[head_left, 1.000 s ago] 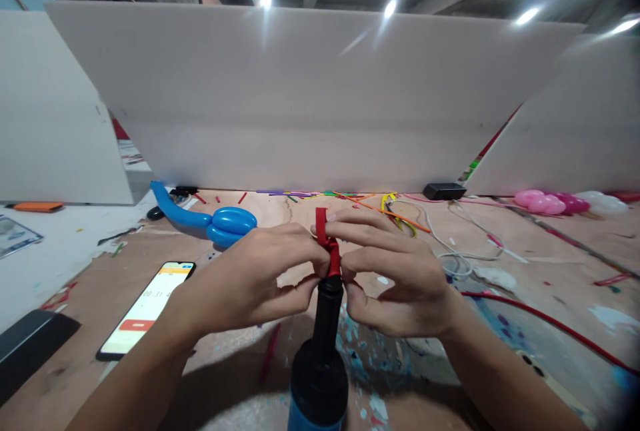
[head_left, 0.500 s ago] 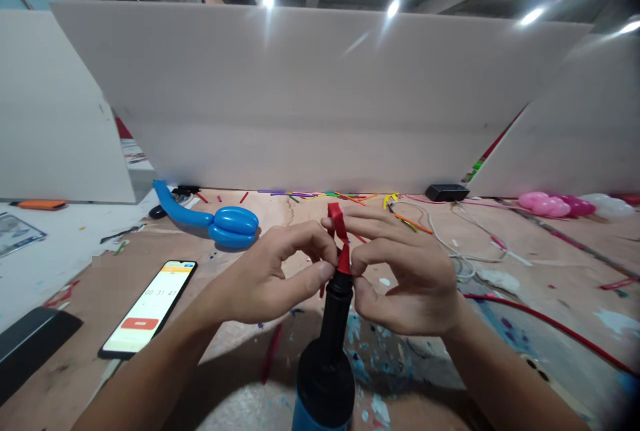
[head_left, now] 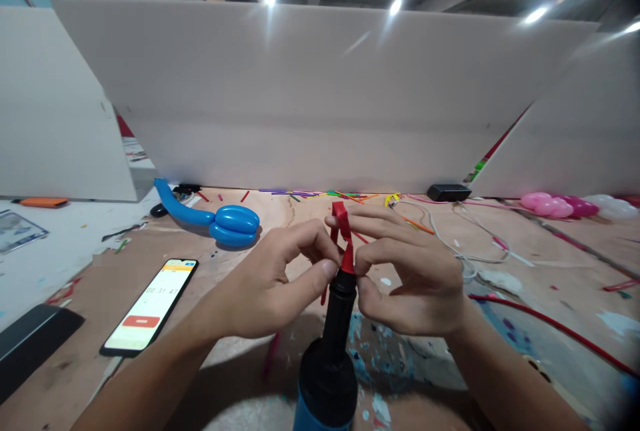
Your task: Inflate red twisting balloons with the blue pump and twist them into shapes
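Note:
A limp red balloon (head_left: 349, 261) is fitted over the nozzle tip of a black and blue hand pump (head_left: 327, 371), which stands upright in front of me. The rest of the balloon rises above the nozzle and folds over. From the left, my left hand (head_left: 290, 274) pinches the balloon's neck at the nozzle with thumb and forefinger. My right hand (head_left: 413, 271) grips the same neck from the right between thumb and forefinger, its other fingers stretched behind the balloon.
A blue twisted balloon (head_left: 234, 226) lies at the back left. A lit phone (head_left: 150, 308) rests near my left forearm. White boards (head_left: 320, 98) stand behind. Uninflated balloons, a white cable (head_left: 435, 224), a black box (head_left: 449, 192) and pink balloons (head_left: 545, 204) lie along the back.
The view has shifted very slightly. Both hands stay at the balloon's neck on the nozzle, with only tiny finger movement.

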The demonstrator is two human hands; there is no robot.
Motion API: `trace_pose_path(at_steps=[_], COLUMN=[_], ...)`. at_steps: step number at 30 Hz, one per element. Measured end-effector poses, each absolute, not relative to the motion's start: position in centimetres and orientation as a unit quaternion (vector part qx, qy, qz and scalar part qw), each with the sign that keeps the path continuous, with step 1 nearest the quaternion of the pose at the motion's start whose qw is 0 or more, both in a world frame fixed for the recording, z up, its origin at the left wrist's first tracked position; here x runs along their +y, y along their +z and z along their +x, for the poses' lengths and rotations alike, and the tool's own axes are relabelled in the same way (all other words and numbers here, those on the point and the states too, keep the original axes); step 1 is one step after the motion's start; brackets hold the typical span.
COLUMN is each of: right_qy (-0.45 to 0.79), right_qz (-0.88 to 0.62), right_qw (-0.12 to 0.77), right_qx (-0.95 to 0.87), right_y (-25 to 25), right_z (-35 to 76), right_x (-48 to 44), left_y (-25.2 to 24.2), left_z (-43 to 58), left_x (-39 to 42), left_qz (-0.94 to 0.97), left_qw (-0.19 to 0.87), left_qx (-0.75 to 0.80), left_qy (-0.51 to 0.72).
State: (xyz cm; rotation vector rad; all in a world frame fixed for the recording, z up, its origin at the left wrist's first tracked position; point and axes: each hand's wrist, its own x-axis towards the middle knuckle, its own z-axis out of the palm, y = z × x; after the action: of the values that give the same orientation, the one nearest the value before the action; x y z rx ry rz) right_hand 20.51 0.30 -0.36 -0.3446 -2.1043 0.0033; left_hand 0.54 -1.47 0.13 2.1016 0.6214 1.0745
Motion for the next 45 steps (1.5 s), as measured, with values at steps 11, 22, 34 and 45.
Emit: trace_pose_path(at_steps=[11, 22, 34, 45], right_qy=[0.009, 0.001, 0.000, 0.286], right_qz=[-0.136, -0.143, -0.186, -0.369], right_qw=[0.483, 0.477, 0.447, 0.348], right_qx=[-0.865, -0.867, -0.875, -0.813], right_y=[-0.3, -0.3, 0.2, -2.6], right_z=[20.4, 20.8, 21.5, 24.8], right_x=[0.4, 0.4, 0.1, 7.5], left_y=[0.4, -0.2, -4.1, -5.6], left_z=[0.6, 1.2, 4.7, 7.6], left_x=[-2.1, -1.1, 0.9, 2.5], left_qz=[0.791, 0.757, 0.540, 0.297], left_qw=[0.371, 0.450, 0.761, 0.889], left_qx=[0.280, 0.225, 0.090, 0.155], left_qy=[0.398, 0.416, 0.348, 0.312])
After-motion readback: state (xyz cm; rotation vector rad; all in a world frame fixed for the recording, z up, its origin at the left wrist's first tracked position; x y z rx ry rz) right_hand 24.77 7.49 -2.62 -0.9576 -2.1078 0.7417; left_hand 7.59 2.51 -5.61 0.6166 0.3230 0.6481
